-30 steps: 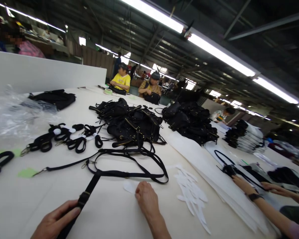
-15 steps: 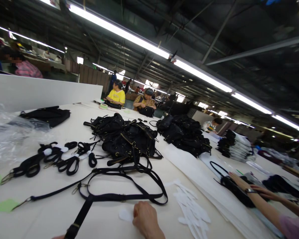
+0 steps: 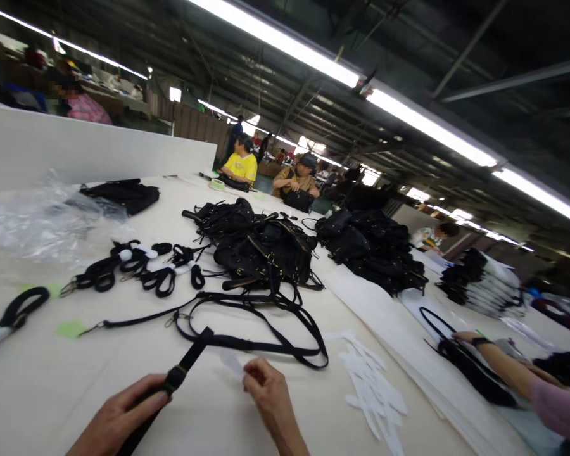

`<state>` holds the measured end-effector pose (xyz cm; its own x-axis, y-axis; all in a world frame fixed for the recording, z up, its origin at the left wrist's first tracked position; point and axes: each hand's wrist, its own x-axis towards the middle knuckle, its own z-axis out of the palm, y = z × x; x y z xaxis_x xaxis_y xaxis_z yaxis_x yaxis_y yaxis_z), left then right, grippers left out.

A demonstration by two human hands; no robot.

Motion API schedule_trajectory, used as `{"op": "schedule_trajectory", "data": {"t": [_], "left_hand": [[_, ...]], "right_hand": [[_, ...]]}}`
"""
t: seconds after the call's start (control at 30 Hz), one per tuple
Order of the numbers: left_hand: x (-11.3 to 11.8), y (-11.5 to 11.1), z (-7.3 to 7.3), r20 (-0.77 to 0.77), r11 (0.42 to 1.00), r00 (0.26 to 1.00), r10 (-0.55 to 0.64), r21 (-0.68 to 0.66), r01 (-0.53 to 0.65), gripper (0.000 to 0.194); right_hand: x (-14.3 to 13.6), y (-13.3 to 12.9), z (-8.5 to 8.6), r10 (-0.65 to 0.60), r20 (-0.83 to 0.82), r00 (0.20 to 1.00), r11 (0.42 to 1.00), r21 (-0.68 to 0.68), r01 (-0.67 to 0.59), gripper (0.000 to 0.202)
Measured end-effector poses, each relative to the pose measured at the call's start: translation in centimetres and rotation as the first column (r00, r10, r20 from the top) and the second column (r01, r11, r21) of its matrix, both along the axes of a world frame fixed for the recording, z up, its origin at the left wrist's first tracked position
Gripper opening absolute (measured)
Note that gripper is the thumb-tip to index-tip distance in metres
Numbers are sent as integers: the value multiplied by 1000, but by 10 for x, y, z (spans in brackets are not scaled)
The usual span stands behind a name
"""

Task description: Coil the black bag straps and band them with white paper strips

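Observation:
My left hand (image 3: pixel 126 411) grips a black strap (image 3: pixel 192 354) near its buckle, thumb on top, with the folded end pointing away from me. To its right, my right hand (image 3: pixel 268 396) pinches a small whitish strip (image 3: pixel 232 365) between thumb and fingers. Beyond both hands lie long loose black straps (image 3: pixel 266 345) with a metal clasp at the left end. Several white strips (image 3: pixel 373 386) are spread on the table right of my right hand. Bundled black straps (image 3: pixel 156 269) with white bands rest farther left.
Piles of black bags (image 3: pixel 266 247) stand mid-table, another pile (image 3: pixel 370 247) behind to the right. Clear plastic (image 3: pixel 42 221) lies at left, white sheeting (image 3: pixel 375 316) at right. A co-worker's arm (image 3: pixel 503 364) handles a black bag at far right. Other people sit across the table.
My left hand has come into view with the strap, lifting it slightly. My right hand has turned, showing the pinched whitish strip raised from the table. The camera view has shifted.

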<state>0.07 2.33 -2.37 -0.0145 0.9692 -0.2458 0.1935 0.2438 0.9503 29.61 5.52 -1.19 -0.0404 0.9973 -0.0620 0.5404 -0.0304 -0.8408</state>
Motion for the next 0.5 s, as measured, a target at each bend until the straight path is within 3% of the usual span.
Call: {"op": "schedule_trajectory", "data": {"t": [0.1,0.23,0.4,0.5], "left_hand": [[4,4,0,74,995,992,-100,24,98,39],[15,1,-5,155,997,986,-61,50,54,58],[21,-4,-12,323,995,943,78,32,-94,108],[19,-3,-17,299,992,945,129,-37,-124,99]], "right_hand": [[-41,2,-7,-28,-317,948,983,-182,-32,13],[-85,3,-14,-54,-529,847,947,-296,-124,18],[-105,4,-9,11,-661,751,908,-308,-284,29],[-110,5,-5,30,-674,738,898,-306,-316,33]]}}
